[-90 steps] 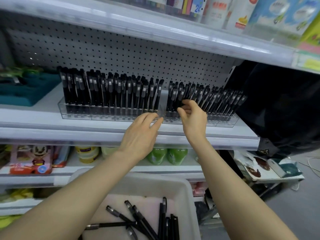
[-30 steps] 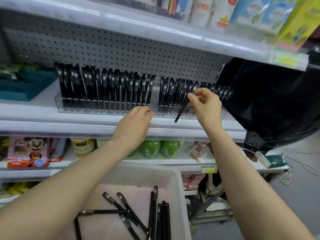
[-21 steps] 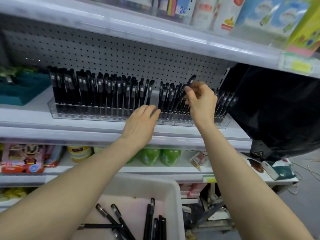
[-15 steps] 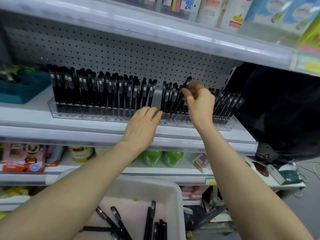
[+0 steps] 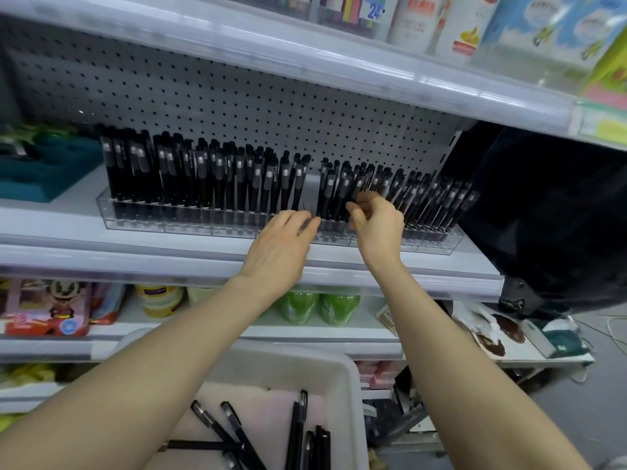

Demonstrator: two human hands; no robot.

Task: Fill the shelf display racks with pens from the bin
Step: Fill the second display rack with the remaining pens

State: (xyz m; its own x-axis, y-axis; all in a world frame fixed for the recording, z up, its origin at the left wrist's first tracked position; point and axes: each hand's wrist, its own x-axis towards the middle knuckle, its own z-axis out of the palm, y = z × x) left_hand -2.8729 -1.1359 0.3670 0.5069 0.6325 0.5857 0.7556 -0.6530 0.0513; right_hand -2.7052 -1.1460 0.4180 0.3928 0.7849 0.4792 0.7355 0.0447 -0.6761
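Roughly ten loose black capped pens (image 5: pixel 237 432) lie in the white plastic bin (image 5: pixel 349 385), well below the clear plastic display racks (image 5: pixel 176 222), so restocking looks unfinished. At the racks' front wall the left hand (image 5: pixel 281 252) rests with straight fingers, holding nothing. The right hand (image 5: pixel 376 225) pinches one black pen (image 5: pixel 355 191) among the racks' right-hand rows. Both racks look nearly full, with few gaps.

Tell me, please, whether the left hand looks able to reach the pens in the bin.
Probably yes: the left hand looks empty at the rack, and the open bin with loose pens lies below its forearm, uncovered.
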